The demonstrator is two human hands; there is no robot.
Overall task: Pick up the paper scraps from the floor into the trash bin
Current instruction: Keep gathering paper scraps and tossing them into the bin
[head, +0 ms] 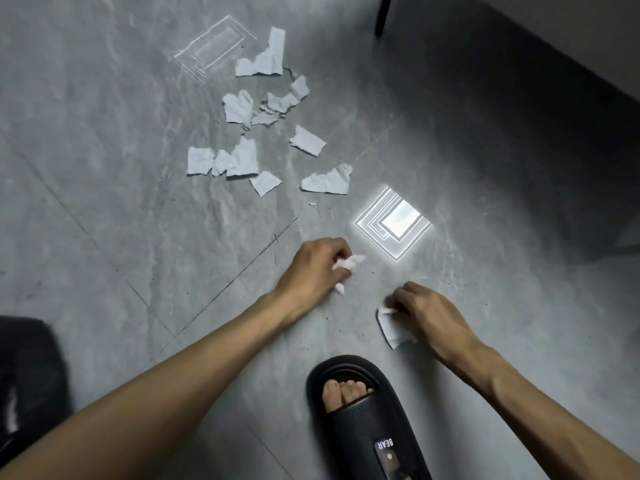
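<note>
Early going, I'd say; left hand (313, 268) is balled around crumpled white paper bits (349, 263); right hand (427, 315) pinches a torn white scrap (389, 329) on the grey tiled floor (104, 202); a dozen-odd torn pale scraps (263, 133) lie beyond; no bin in sight.

Grey marbled tile floor (104, 202), glossy, crossed by thin grout lines running diagonally. Bright square reflection of a ceiling light (393, 223) near the centre right; fainter rectangular reflection (214, 46) far left of centre. Dark furniture leg (383, 13) at the far edge. Shadowed dark wall base (571, 81) along the far right. Black blurred object (27, 375) at near left.
</note>
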